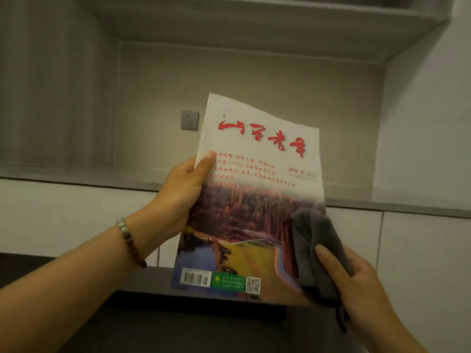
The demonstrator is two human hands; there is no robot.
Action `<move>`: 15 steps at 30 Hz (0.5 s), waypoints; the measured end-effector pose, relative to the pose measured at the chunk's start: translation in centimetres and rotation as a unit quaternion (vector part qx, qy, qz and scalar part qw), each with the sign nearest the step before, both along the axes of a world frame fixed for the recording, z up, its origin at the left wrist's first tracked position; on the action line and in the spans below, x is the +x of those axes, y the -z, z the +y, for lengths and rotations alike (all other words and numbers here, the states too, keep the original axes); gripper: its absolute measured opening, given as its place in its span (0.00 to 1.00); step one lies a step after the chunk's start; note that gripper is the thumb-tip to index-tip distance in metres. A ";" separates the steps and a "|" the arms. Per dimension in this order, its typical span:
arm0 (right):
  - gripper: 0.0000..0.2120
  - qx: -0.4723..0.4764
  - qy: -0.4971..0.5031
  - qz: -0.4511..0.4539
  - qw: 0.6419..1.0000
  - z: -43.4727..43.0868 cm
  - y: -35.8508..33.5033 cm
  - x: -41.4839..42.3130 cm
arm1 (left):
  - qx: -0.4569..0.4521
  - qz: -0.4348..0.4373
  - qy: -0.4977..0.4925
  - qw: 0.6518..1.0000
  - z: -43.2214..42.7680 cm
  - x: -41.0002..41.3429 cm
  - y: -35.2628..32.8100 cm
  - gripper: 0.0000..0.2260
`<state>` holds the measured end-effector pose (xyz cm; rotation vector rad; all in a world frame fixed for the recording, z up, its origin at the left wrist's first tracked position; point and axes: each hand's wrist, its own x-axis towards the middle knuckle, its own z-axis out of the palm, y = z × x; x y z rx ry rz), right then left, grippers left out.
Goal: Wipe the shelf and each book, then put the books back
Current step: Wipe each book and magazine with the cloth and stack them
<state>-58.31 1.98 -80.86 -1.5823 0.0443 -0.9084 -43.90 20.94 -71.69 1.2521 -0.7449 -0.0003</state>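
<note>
Left hand grips the magazine by its left edge, thumb curled over the cover, fingers behind it (hidden). The magazine is up in the air with its cover facing the person. It hangs in front of the shelf niche and touches neither the shelf nor the dark table below. Right hand pinches a folded grey cloth, thumb on top, and presses it on the cover's lower right corner.

Risks, as I judge them:
- The magazine is thin and floppy and held on one side only. Hard wiping at the far corner could crease the cover.
- The same pressure could lever it out of the left grip and drop it on the table.
- If the cloth is damp (can't tell), the paper may smear or warp.
- The cloth covers only the lower right, so the title area could get skipped.
- A wall socket sits at the back of the niche, and a wet cloth should stay off it.
</note>
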 end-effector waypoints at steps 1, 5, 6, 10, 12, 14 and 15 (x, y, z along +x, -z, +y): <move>0.12 -0.010 0.016 -0.013 1.000 0.1 -1.7 0.6 | -0.001 -0.016 -0.026 1.000 -0.1 0.9 -1.4 0.14; 0.10 -0.041 0.058 -0.024 0.997 -0.7 -8.8 4.2 | 0.011 -0.074 -0.074 0.994 -0.6 3.7 -6.3 0.31; 0.09 -0.039 0.063 -0.015 0.997 -1.3 -10.4 5.3 | 0.031 -0.102 -0.075 0.991 -0.7 4.3 -6.8 0.33; 0.16 0.024 0.060 0.037 0.997 -3.3 -14.1 9.3 | 0.227 -0.244 -0.052 0.941 -0.9 5.5 -5.3 0.19; 0.18 0.030 0.064 0.077 0.995 -4.3 -14.3 10.7 | 0.338 -0.302 -0.054 0.890 -1.1 6.3 -3.6 0.17; 0.21 0.006 0.054 0.140 0.989 -5.1 -14.7 11.3 | 0.381 -0.347 -0.099 0.852 -1.3 7.4 -2.3 0.26; 0.25 -0.007 0.044 0.168 0.985 -5.6 -15.0 11.5 | 0.374 -0.349 -0.126 0.850 -1.5 7.8 -2.1 0.29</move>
